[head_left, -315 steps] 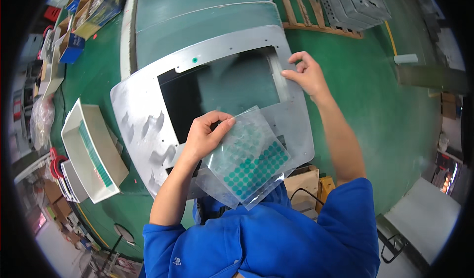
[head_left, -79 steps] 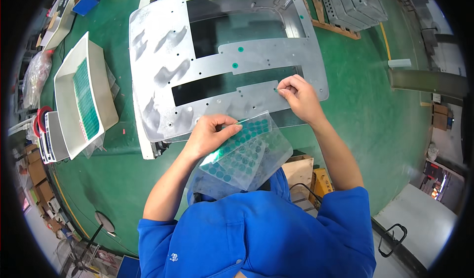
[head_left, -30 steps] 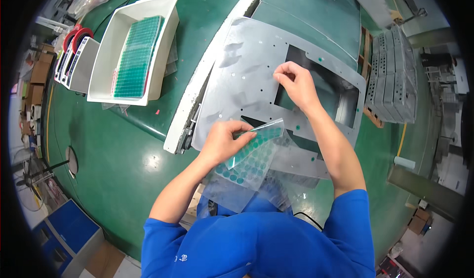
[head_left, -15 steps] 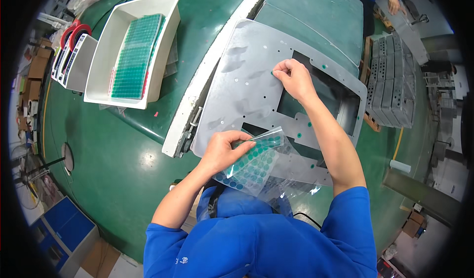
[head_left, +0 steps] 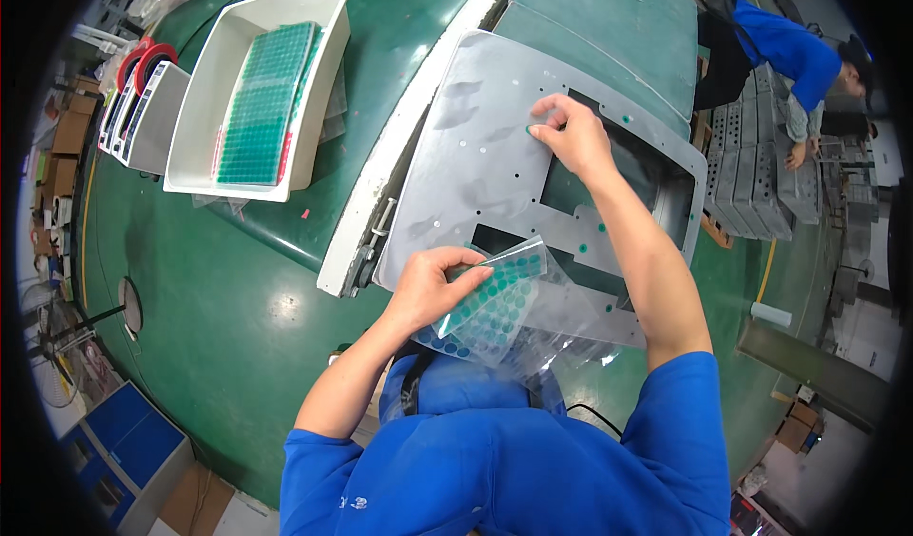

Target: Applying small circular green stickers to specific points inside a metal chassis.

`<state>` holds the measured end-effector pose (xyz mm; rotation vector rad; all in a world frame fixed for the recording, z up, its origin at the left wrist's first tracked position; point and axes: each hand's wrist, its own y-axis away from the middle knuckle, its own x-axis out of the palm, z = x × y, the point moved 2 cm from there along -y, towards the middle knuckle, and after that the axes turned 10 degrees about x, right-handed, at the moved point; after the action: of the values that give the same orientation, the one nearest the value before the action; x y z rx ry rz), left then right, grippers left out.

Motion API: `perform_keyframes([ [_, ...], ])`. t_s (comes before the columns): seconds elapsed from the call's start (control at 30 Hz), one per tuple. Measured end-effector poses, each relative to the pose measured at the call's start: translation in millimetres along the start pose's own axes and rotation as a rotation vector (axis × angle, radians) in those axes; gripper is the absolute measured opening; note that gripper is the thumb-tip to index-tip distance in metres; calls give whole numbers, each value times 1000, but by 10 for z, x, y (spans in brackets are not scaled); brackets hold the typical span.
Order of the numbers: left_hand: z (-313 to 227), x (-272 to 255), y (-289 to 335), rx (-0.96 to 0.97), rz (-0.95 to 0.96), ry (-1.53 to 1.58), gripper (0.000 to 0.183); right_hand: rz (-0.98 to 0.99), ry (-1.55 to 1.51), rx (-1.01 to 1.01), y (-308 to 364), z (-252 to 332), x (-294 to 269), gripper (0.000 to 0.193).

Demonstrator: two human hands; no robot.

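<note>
My left hand (head_left: 433, 287) is closed, pinching the edge of clear sticker sheets (head_left: 490, 306) with rows of round green and blue dots. The sheets overlap the near edge of a grey metal panel (head_left: 485, 141), which has several small holes and large cutouts. Above the panel, beside its big cutout, is my right hand (head_left: 578, 136). A small green dot sticker (head_left: 530, 130) sits at its thumb tip, with the index finger bent just above it. Whether the dot touches the panel I cannot tell. Other green dots (head_left: 583, 248) are on the panel around the cutouts.
The panel lies on a green-topped table (head_left: 599, 22) with a pale edge. Left of it, a white bin (head_left: 319, 108) holds stacked green dot sheets (head_left: 262, 108). At far right a co-worker (head_left: 794, 51) in blue bends over stacked grey metal parts (head_left: 751, 155).
My right index finger has lifted slightly from the thumb, and the green dot shows at the thumb tip. My left hand keeps its pinch. The co-worker has leaned further into view.
</note>
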<state>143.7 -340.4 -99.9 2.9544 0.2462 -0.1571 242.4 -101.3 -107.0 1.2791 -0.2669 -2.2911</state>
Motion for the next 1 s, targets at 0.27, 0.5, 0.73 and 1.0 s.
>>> perform_keyframes([
  [0.27, 67, -206, 403, 39, -137, 44, 15, -29, -144, -1, -181, -35, -16, 23],
  [0.5, 622, -796, 1335, 320, -486, -66, 12, -224, 136, -695, 1727, -323, 202, 21],
  [0.73, 485, -56, 654, 917, -253, -550, 13, -102, 268, -234, 1714, -389, 222, 43],
  [1.0, -1643, -531, -1750, 1132, -439, -544, 8, -65, 314, -527, 12, 628, -1883, 53],
])
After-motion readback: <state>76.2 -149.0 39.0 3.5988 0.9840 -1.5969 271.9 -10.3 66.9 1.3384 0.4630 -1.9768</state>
